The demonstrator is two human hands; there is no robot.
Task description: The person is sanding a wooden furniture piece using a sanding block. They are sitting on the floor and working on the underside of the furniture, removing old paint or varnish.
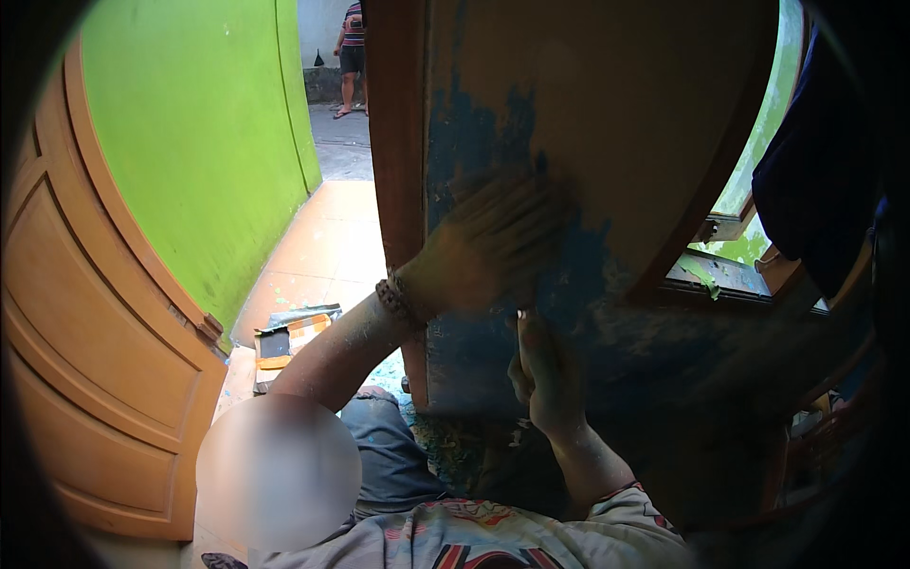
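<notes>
My left hand [490, 242] is laid against a wall [640, 128] with its fingers stretched out, blurred by motion. A beaded bracelet [397, 300] is on that wrist. The wall has a plain brownish upper surface and ragged patches of blue paint [462, 135] around and under my hands. Just below and to the right, my right hand [554, 377] grips the light-coloured handle [526, 341] of a hand tool, pointed up along the wall. The tool's working end cannot be made out near my left hand.
A brown wooden post [402, 142] edges the wall. Left stand a panelled wooden door [106, 370] and a green wall [192, 128]. A taped cardboard box [295, 341] sits on the tiled floor [334, 249]. Paint flakes lie below. A person [352, 57] stands outside. Dark cloth [817, 163] hangs near a window frame [732, 274].
</notes>
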